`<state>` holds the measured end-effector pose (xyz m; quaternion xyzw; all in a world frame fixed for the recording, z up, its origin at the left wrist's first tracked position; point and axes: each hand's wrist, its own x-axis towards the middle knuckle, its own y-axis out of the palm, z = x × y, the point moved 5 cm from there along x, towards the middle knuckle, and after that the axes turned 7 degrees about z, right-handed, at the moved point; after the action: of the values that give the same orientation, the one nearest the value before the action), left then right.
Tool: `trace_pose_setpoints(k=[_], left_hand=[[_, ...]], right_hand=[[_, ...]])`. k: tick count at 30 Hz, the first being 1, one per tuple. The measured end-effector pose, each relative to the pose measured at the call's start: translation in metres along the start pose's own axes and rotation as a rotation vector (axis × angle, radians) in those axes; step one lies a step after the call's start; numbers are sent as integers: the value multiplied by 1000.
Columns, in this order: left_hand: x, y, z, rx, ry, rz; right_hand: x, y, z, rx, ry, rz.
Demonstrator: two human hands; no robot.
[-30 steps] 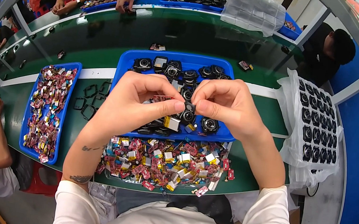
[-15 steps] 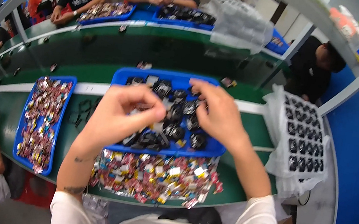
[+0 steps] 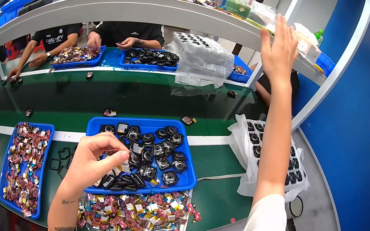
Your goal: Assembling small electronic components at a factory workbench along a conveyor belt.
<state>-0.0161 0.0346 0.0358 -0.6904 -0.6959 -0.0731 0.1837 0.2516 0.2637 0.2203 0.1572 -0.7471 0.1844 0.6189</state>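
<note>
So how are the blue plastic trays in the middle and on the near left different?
The middle blue plastic tray looks wider; the left blue plastic tray, narrower. The middle tray holds mostly black rounded-square cases; the left tray, small red, white and yellow parts. Both have raised rims.

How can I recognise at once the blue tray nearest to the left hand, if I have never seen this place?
On the green table, find the left hand. In this view it overlaps the lower left part of the blue tray. The tray is broad and holds black cases, unlike the narrow tray to its left, full of red boards.
</note>
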Motion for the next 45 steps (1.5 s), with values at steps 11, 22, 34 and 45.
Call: trace_pose_setpoints(k=[11, 22, 34, 45], left_hand=[[-1, 2, -2, -30, -11, 33], [-4, 3, -4, 18, -11, 45], [-3, 8, -1, -20, -20, 40], [-4, 8, -4, -10, -8, 62]], right_hand=[[2, -2, -22, 162, -154, 98], [-13, -31, -57, 170, 165, -191], [-26, -15, -100, 544, 519, -166], [-19, -21, -88, 462, 481, -166]])
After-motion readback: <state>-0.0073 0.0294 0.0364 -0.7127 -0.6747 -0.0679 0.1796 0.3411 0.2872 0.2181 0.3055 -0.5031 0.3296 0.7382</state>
